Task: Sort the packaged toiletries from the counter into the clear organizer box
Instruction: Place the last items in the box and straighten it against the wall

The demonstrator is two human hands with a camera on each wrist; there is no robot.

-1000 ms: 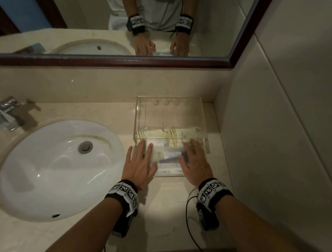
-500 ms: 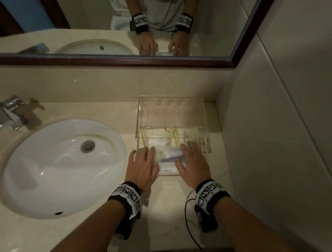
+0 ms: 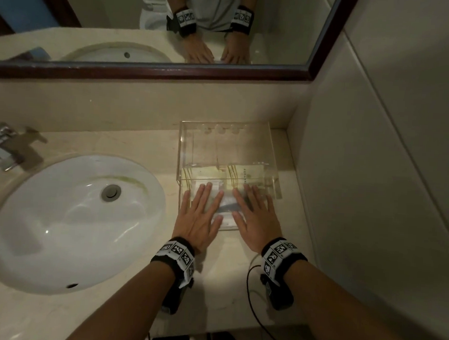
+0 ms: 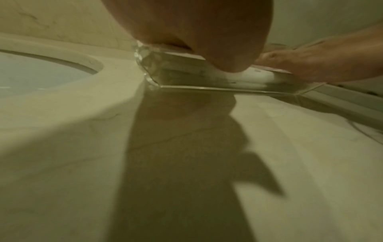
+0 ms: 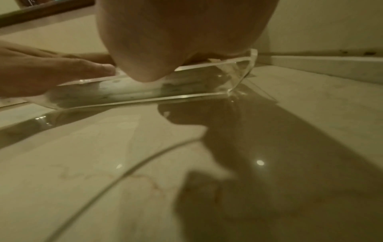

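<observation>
Both hands, left (image 3: 198,215) and right (image 3: 257,217), lie flat and spread on the clear organizer box (image 3: 226,154) holding pale packets (image 3: 225,205).

both hands, left (image 3: 198,215) and right (image 3: 256,220), have slid further forward, flat on the clear organizer box (image 3: 224,154).

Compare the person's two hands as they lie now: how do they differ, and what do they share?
The left hand lies on the box's left side, nearer the sink; the right hand lies on its right side, nearer the wall. The left hand's thumb points right, the right hand's left. Both lie flat, fingers straight, on the box's clear top over the packets, and both wrists wear marker bands.
</observation>
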